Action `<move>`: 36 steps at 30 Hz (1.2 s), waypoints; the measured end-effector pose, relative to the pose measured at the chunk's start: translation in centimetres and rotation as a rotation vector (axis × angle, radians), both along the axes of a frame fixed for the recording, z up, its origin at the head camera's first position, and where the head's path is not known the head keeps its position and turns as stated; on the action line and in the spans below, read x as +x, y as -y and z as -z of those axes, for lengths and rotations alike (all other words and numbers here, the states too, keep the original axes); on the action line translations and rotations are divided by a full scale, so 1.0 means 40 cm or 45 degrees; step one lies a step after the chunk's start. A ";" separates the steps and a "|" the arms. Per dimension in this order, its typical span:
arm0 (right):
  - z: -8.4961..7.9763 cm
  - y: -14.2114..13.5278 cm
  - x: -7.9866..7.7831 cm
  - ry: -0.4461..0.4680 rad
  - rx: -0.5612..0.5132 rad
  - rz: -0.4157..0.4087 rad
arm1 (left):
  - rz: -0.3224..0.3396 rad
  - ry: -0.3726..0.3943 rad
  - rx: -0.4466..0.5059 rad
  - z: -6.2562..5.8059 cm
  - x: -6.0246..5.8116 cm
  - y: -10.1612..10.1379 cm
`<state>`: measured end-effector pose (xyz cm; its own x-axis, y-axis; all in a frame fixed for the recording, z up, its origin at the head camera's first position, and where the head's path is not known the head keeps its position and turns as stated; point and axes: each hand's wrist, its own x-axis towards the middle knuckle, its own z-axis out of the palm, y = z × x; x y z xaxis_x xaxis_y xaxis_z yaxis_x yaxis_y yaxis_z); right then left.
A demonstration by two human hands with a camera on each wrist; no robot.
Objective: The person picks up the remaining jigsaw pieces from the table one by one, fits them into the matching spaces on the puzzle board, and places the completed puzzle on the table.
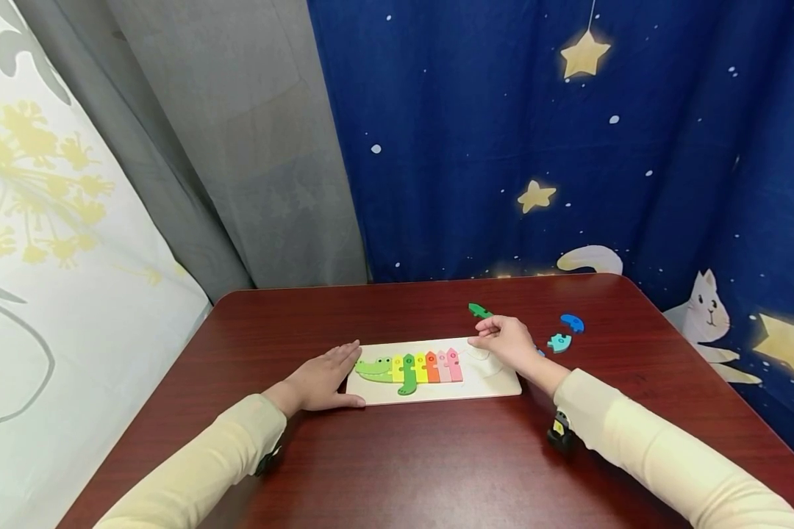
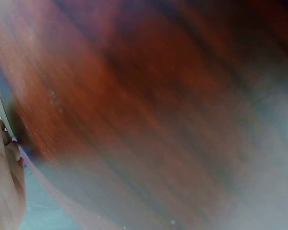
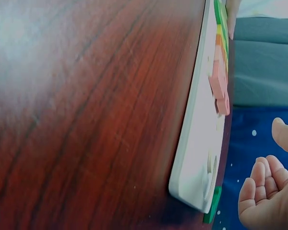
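Observation:
A pale wooden puzzle board (image 1: 486, 386) lies on the table, with a light green crocodile head (image 1: 374, 370) at its left end. After it come yellow pieces, a green leg piece (image 1: 408, 376), an orange-red piece (image 1: 432, 367) and pink pieces (image 1: 454, 365). My left hand (image 1: 324, 377) rests against the board's left end, fingers extended and thumb spread along the near side. Over the bare right end hovers my right hand (image 1: 508, 343); in the right wrist view its thumb and loosely bent fingers stand apart with nothing between them. Just beyond it lies a green piece (image 1: 479, 311).
To the right of the right hand lie a teal piece (image 1: 559, 342) and a blue piece (image 1: 572, 323); another blue bit shows beside the wrist. The dark red table (image 1: 397, 463) ends at the back against grey and blue curtains (image 1: 470, 147).

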<state>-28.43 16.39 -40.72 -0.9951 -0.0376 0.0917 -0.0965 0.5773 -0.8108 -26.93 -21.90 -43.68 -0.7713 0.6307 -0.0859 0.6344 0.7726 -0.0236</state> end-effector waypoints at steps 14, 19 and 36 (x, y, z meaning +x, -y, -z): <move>-0.004 -0.050 -0.051 0.006 -0.021 0.039 | 0.007 -0.018 -0.001 0.003 -0.001 0.000; -0.007 -0.064 -0.071 -0.005 -0.022 0.050 | 0.004 -0.016 0.001 0.003 -0.001 -0.001; 0.011 -0.125 -0.145 0.075 -0.072 -0.082 | 0.021 -0.020 0.002 0.001 -0.001 -0.002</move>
